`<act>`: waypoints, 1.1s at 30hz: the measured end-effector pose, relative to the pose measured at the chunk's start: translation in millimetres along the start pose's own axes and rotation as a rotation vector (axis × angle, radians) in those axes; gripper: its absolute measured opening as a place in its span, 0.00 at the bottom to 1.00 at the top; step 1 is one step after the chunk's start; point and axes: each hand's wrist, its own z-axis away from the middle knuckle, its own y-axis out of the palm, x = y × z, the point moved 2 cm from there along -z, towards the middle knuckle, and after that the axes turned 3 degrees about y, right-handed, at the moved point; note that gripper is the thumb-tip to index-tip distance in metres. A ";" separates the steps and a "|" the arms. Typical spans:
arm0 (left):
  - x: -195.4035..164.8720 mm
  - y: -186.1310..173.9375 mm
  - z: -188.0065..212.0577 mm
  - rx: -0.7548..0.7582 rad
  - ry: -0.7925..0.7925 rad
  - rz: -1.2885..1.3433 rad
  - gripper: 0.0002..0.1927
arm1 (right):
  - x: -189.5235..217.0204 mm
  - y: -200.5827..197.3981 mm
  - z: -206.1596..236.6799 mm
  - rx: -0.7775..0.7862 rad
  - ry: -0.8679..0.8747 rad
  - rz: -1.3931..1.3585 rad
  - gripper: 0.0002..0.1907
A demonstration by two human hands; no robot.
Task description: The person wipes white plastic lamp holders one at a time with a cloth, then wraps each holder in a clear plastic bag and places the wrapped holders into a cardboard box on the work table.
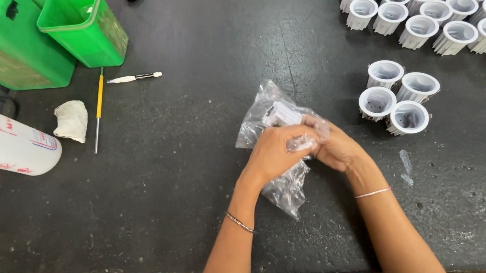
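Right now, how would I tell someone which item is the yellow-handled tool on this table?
Start at the two green bins in the far left corner of the dark table. Just in front of them, beside a crumpled white cloth, lies the yellow-handled tool. Unlike the short white pen-like tool lying crosswise nearby, it is long, thin and points towards the bins.

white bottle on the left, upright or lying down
Lying down. The white bottle rests on its side on the dark table, its long body stretched flat beside a crumpled cloth.
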 end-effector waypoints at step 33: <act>101.0 -47.1 -8.5 -0.546 -0.499 1.014 0.30 | 36.2 23.0 23.5 -0.434 -0.716 0.552 0.29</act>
